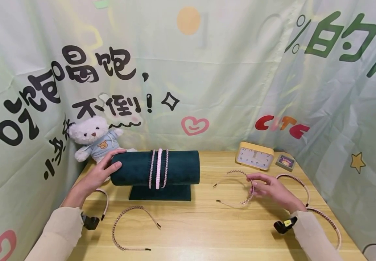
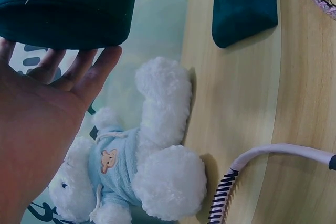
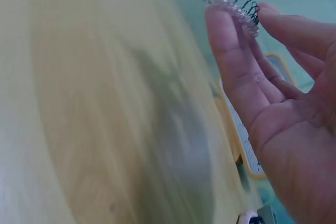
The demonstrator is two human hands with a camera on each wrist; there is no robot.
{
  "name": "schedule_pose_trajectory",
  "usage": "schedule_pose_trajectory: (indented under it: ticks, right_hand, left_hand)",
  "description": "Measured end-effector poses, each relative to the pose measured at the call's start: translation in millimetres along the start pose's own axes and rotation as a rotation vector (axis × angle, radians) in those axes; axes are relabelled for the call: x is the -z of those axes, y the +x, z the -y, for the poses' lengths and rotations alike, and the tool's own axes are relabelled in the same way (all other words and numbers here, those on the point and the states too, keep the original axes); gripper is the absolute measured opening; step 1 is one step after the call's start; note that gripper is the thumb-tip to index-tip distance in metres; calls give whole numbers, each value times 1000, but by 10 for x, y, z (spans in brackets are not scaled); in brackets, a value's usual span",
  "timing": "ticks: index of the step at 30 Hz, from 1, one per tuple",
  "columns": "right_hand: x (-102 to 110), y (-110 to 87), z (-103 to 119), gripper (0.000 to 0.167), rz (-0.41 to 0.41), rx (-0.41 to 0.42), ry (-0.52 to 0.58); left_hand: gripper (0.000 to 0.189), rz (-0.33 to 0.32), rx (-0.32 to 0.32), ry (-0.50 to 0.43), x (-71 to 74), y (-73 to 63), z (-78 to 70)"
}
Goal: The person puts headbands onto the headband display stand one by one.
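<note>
My left hand (image 1: 104, 170) rests against the left end of a dark green velvet roll stand (image 1: 181, 166), its fingers fairly straight in the left wrist view. Around the roll sit three headbands: a pink one (image 1: 158, 168) between two thin braided ones. On the right, my right hand (image 1: 267, 186) pinches a thin braided headband (image 1: 252, 191) at the middle of its curve; both ends point left. In the right wrist view, small dark looped teeth line that headband (image 3: 236, 11), held between thumb and fingers.
More headbands lie on the wooden table: one (image 1: 114, 228) in front of the stand, another (image 1: 106, 203) under the left forearm, two (image 1: 300, 181) at the right. Behind are a white teddy bear (image 1: 93, 136), a yellow-framed clock (image 1: 254, 156) and a small box (image 1: 285, 162).
</note>
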State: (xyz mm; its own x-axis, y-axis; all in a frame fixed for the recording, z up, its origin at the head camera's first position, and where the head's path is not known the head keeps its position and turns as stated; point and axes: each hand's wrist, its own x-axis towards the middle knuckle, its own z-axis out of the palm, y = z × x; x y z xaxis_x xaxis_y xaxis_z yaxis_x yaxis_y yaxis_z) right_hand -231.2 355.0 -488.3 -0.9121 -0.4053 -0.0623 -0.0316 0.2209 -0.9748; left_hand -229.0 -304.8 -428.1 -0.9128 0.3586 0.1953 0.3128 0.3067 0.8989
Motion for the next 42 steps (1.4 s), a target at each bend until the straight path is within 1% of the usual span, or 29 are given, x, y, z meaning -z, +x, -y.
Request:
schedule_pose_trajectory:
  ticks: [4,8,14,22,26,34,42]
  right_hand:
    - [-46,30,60,47,-40,5,25]
    - [-116,47,160,42,-58,9,27]
    - [-232,85,336,40,-53,36,49]
    - [-394,171,566,39,-63,97,10]
    - [-467,209,668,41,-65,121,20]
    - [-593,272,847,41,-75,146,37]
    - [-768,329,1068,42,-93,162,20]
  left_hand:
    - [51,4,-3,-6,1,5,-1]
    - [51,4,-4,-10,0,5,-2]
    - [51,3,3,-2,2,0,-6]
    - [51,2,5,4,7,1,-6]
    - [51,-4,1,9,3,3,-1]
    - [50,-9,-33,-12,1,19,7]
    - [50,-10,-29,-11,-8,11,0]
